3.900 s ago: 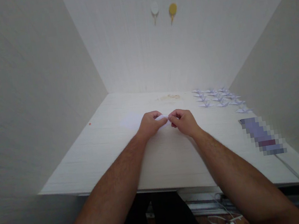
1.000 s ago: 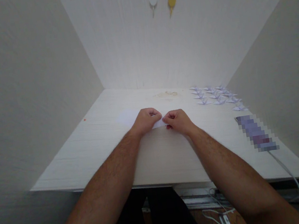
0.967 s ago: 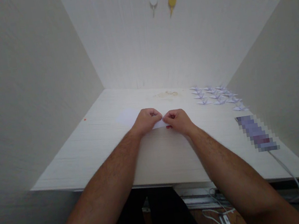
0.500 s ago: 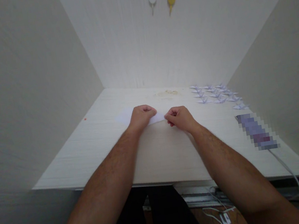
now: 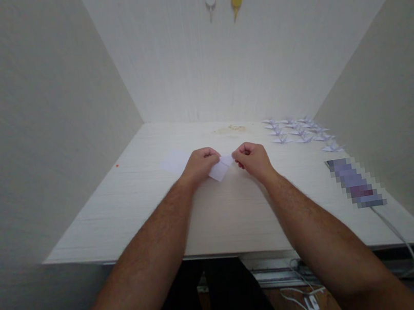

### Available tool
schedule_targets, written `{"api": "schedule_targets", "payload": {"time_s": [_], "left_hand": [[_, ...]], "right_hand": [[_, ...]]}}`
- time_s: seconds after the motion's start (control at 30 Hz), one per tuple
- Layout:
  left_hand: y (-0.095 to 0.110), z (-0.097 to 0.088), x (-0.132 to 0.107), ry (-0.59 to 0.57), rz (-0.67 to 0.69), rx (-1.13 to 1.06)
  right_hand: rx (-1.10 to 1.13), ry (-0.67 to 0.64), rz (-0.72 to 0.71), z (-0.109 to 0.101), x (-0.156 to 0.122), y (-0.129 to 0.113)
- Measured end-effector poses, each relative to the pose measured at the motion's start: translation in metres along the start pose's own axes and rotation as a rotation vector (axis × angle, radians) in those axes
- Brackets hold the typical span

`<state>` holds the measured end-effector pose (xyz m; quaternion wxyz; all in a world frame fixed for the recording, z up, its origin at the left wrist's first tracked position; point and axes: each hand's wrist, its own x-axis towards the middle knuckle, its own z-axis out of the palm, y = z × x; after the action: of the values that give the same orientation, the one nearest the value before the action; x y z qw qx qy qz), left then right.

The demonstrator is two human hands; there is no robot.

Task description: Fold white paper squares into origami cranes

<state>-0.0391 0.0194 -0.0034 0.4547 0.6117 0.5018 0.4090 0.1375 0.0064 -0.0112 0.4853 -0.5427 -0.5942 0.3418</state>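
A small folded piece of white paper [image 5: 220,169] lies on the pale wooden table [image 5: 223,209], its point turned toward me. My left hand [image 5: 199,164] is closed, its fingers pinching the paper's left part. My right hand [image 5: 254,159] is curled shut beside the paper's right corner, thumb and fingertips pressed together there. A flat white sheet [image 5: 174,161] lies just left of my left hand.
Several small folded paper cranes [image 5: 299,133] stand in rows at the table's back right. A blurred flat device [image 5: 354,182] with a cable lies near the right edge. Two hooks [image 5: 223,3] hang on the back wall. Walls close in left and right.
The folded paper has turned from a flat strip between my hands to a shape with its point toward me. My right hand has moved slightly up and back.
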Motion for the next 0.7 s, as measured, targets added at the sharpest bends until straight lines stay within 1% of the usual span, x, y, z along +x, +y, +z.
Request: {"api": "schedule_targets", "payload": {"time_s": [0.1, 0.23, 0.3, 0.43, 0.5, 0.6, 0.7], "left_hand": [[0.0014, -0.0005, -0.0022, -0.053, 0.034, 0.077], [0.0021, -0.0026, -0.0026, -0.087, 0.045, 0.096], [0.0022, -0.0040, -0.0026, -0.110, 0.046, 0.046], [0.0017, -0.0057, -0.0035, -0.202, 0.072, -0.158], [0.0009, -0.0053, -0.0038, -0.230, 0.082, -0.221], [-0.0001, -0.0037, -0.0035, -0.228, 0.093, -0.276], [-0.0015, -0.0032, -0.0015, -0.169, 0.140, -0.276]], "right_hand": [[0.019, -0.070, 0.005, 0.0004, -0.0014, -0.0036], [0.055, -0.043, 0.001, -0.0005, -0.0018, -0.0069], [0.113, -0.032, 0.029, -0.0020, -0.0009, -0.0069], [0.264, -0.058, 0.143, -0.0056, 0.0009, -0.0069], [0.331, -0.061, 0.198, -0.0067, 0.0014, -0.0076], [0.392, -0.085, 0.276, -0.0068, 0.0018, -0.0079], [0.304, -0.103, 0.279, -0.0055, 0.0027, -0.0055]]}}
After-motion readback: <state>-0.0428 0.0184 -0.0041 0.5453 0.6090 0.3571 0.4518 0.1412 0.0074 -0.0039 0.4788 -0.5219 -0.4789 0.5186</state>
